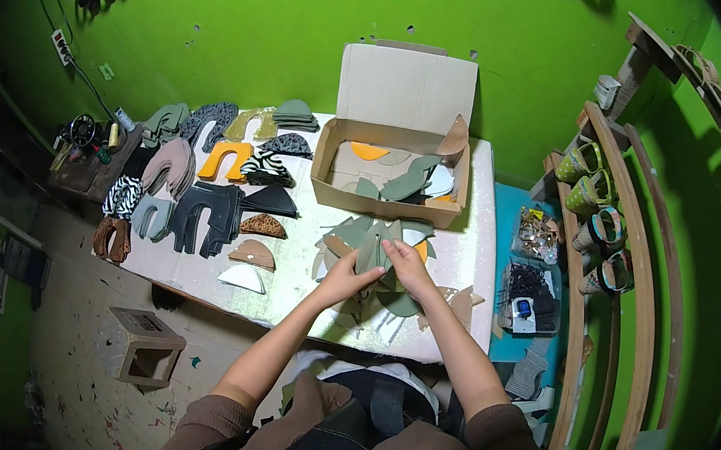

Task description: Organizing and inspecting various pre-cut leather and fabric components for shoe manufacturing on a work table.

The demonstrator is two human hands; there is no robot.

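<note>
My left hand (349,279) is closed on a grey-green cut piece (370,251) of sheet material, its thumb lying across the lower part. Fingers of my right hand (407,266) pinch the same piece from the right side. Beneath and around both hands spreads a loose pile of cut pieces in green, brown, orange and white, including a dark green curved piece (398,304). Just beyond stands an open cardboard box (381,202), with green, orange and white pieces inside and its lid raised. My hands hide part of the pile.
On the table (297,311), left of the pile, lie stacked arch-shaped pieces (206,216) and half-round pieces (252,254) in several colours and prints. A wooden rack (618,343) with sandals stands at right, beside plastic tubs (533,289). A stool (142,347) sits on the floor at left.
</note>
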